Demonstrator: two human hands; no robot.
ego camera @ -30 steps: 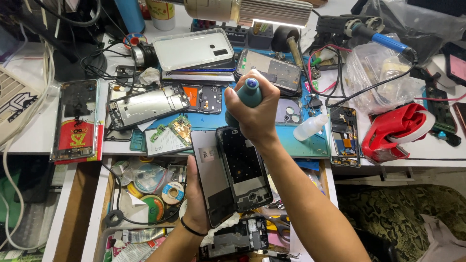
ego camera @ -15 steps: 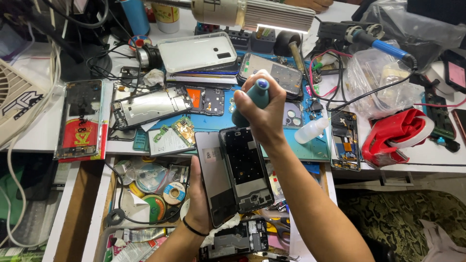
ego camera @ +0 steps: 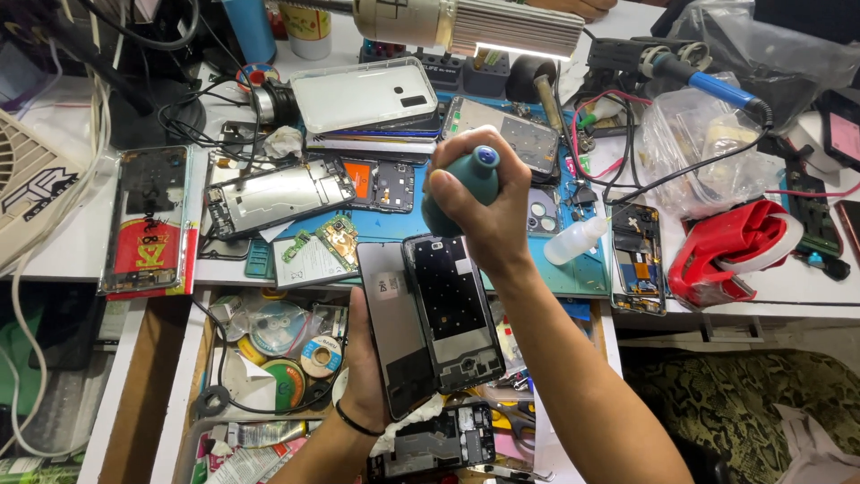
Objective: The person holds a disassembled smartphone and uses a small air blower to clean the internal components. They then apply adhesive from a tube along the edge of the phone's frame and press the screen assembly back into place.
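Left hand [ego camera: 367, 376]: wrapped from below around 2 phone parts held side by side, a dark phone screen panel [ego camera: 394, 336] on the left and a black phone frame [ego camera: 452, 309] on the right, both tilted up toward the camera.
Right hand [ego camera: 488, 211]: closed in a fist around a teal rubber air blower [ego camera: 466, 184], which sits just above the top edge of the frame.
Where the parts are: held in the air over the open drawer [ego camera: 269, 350], in front of the blue work mat [ego camera: 537, 269] on the surface.
Step in hand: judged as blowing dust off the opened frame.
Doing it well: keep the blower close without touching the frame, give short firm squeezes, and tilt the parts so loose dust falls away from the panel, not onto it.
Grip advice: the left hand's fingers should stay on the edges, off the panel face.
Nearby: a silver phone chassis [ego camera: 278, 193], a small white squeeze bottle [ego camera: 578, 242] and a clear phone case [ego camera: 363, 94] lie on the surface.
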